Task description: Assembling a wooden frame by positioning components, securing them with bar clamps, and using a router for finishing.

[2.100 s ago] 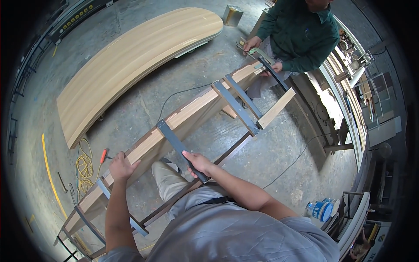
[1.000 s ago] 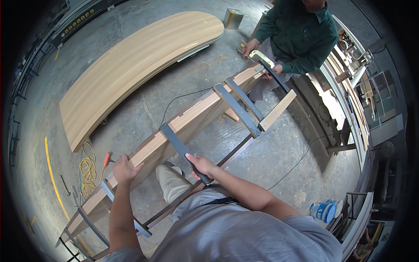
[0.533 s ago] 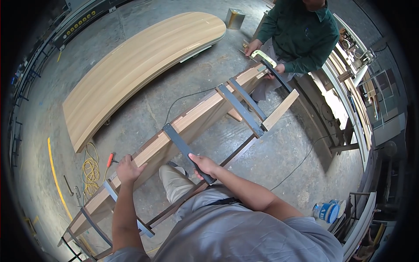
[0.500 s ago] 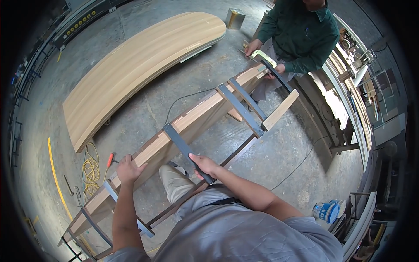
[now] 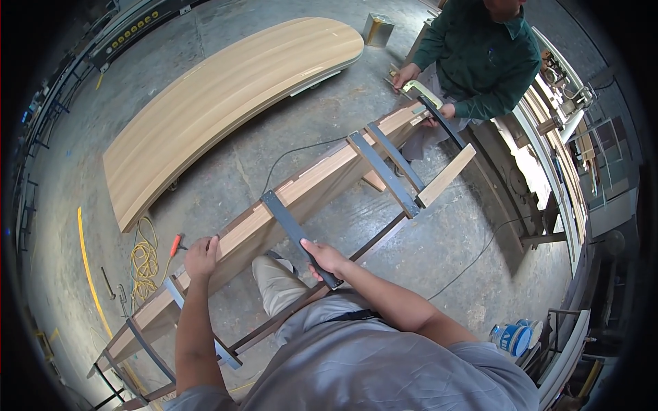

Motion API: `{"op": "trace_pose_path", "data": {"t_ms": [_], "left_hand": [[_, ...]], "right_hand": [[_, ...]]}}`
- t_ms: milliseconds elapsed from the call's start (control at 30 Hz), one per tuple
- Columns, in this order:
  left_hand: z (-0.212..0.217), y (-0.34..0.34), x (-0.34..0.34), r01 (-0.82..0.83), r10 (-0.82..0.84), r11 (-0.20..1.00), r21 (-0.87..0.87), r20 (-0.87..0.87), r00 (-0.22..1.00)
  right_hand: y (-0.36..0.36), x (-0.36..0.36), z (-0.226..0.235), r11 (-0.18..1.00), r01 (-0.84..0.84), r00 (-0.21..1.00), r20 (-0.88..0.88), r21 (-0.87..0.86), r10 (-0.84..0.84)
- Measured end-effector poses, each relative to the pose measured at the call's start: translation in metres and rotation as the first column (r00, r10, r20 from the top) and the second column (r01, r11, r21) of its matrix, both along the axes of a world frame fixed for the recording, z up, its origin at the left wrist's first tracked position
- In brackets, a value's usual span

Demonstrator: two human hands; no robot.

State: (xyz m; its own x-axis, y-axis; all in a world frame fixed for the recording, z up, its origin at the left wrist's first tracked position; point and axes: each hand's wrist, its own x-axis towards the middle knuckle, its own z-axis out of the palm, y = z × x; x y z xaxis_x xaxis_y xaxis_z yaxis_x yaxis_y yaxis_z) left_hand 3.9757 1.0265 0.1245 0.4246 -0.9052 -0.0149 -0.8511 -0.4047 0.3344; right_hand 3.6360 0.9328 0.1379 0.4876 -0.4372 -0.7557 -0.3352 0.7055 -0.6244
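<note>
A long wooden beam (image 5: 281, 207) runs diagonally from lower left to upper right, with dark flat metal bars set across it. My left hand (image 5: 201, 257) is closed over the beam's top edge, its fingertips hidden on the far side. My right hand (image 5: 323, 259) is wrapped round the near end of one dark metal crossbar (image 5: 288, 220). At the beam's far end a co-worker in a dark green shirt (image 5: 480, 55) handles a pale C-clamp (image 5: 423, 90) with both hands. A short light wood strip (image 5: 447, 176) lies across the bar ends there.
A large curved wooden panel (image 5: 233, 109) stands low on the concrete floor beyond the beam. A coiled yellow cord (image 5: 144, 264), an orange-handled tool (image 5: 175, 245) and loose clamps (image 5: 107, 283) lie at left. Blue-and-white tubs (image 5: 514, 337) stand at right; a metal can (image 5: 378, 30) stands far back.
My left thumb has drawn in toward the fingers on the beam. The whole view has shifted slightly. My right hand keeps its hold on the metal crossbar.
</note>
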Motion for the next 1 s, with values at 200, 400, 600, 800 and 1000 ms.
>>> {"op": "trace_pose_path", "data": {"t_ms": [200, 400, 600, 800, 1000], "left_hand": [[0.009, -0.005, -0.005, -0.008, 0.007, 0.997, 0.079, 0.013, 1.000], [0.026, -0.012, 0.001, 0.049, -0.041, 0.971, 0.234, -0.038, 0.998], [0.015, -0.008, 0.005, 0.117, -0.144, 0.974, 0.195, 0.129, 0.981], [0.016, -0.007, -0.005, 0.092, -0.090, 0.993, 0.077, -0.031, 0.995], [0.020, 0.000, -0.018, 0.239, -0.197, 0.964, -0.120, 0.285, 0.938]], "right_hand": [[-0.003, -0.004, -0.005, 0.999, -0.033, 0.999, 0.018, 0.022, 0.032], [-0.002, -0.005, -0.005, 0.999, -0.022, 0.999, 0.026, 0.029, 0.021], [-0.002, 0.000, -0.001, 0.999, -0.034, 0.999, 0.022, 0.034, 0.034], [-0.003, -0.003, 0.002, 0.999, -0.001, 1.000, -0.012, 0.046, 0.002], [-0.003, -0.002, 0.004, 0.997, -0.028, 0.999, -0.019, 0.068, 0.029]]}}
